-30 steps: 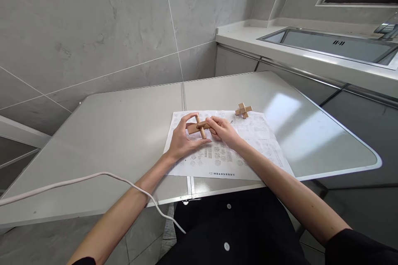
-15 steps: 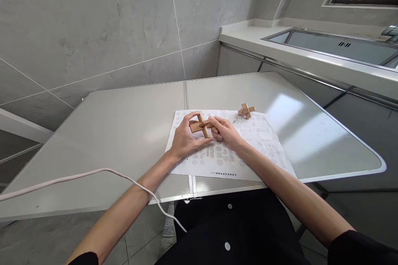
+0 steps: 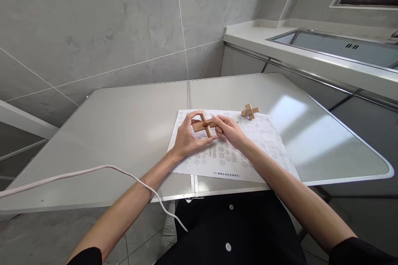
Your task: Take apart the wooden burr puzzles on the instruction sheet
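Between my two hands is a wooden interlocking puzzle (image 3: 199, 126), its pale bars crossing one another above a printed sheet. My left hand (image 3: 186, 136) is curved around it, thumb at the lower end of the upright bar and fingers at the upper end. From the right side, my right hand (image 3: 228, 129) pinches the end of a sideways bar with thumb and forefinger. The printed sheet (image 3: 224, 172) carries small diagrams and lies under both hands. A second wooden puzzle (image 3: 249, 111), cross-shaped, rests at the sheet's far edge.
The pale folding table (image 3: 133, 132) has a seam down its middle. A white cable (image 3: 105, 166) crosses over my left forearm. Behind and to the right is a counter (image 3: 248, 33) with a sink (image 3: 329, 47). A grey tiled wall (image 3: 108, 20) stands at the back.
The whole view has shifted slightly, so things appear a little further right. Both hands keep the same hold on the puzzle, and the second puzzle stays at the sheet's edge.
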The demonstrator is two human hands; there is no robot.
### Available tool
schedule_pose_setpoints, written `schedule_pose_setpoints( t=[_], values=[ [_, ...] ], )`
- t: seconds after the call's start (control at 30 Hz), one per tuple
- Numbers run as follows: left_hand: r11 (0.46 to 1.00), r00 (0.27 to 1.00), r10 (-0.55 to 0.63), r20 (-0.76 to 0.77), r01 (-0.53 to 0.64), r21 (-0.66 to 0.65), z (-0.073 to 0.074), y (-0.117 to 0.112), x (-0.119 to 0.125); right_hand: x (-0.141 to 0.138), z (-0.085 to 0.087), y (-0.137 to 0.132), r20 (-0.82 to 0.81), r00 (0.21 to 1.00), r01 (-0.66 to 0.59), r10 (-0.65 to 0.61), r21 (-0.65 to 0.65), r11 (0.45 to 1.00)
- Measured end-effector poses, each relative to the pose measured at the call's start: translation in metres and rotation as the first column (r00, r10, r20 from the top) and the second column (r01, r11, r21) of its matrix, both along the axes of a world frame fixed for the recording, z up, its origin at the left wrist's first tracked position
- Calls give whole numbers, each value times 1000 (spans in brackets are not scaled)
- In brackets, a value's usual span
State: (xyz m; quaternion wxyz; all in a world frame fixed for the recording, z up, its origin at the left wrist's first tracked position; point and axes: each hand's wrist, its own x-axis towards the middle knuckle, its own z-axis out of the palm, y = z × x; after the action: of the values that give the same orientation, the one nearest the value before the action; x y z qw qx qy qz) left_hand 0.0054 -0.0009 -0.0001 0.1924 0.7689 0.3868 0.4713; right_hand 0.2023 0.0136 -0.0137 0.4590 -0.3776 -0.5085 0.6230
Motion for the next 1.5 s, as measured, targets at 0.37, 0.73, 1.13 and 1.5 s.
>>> schedule_pose_setpoints(
  t=[0.37,0.73,1.13,1.5],
  values=[
    [993,995,-97,35,99,-70,0,4,-5,15,6,3,-115,960,-266,254,-105,958],
    [989,996,-67,56,74,-128,-3,7,-8,16,6,4,-101,941,-333,323,-99,938],
    [987,998,-35,60,44,-155,3,4,-4,10,0,3,-196,944,-289,266,-101,952],
    [955,957,-172,233,220,-199,6,-2,-2,9,-1,3,-301,874,-422,380,-84,903]
  ],
)
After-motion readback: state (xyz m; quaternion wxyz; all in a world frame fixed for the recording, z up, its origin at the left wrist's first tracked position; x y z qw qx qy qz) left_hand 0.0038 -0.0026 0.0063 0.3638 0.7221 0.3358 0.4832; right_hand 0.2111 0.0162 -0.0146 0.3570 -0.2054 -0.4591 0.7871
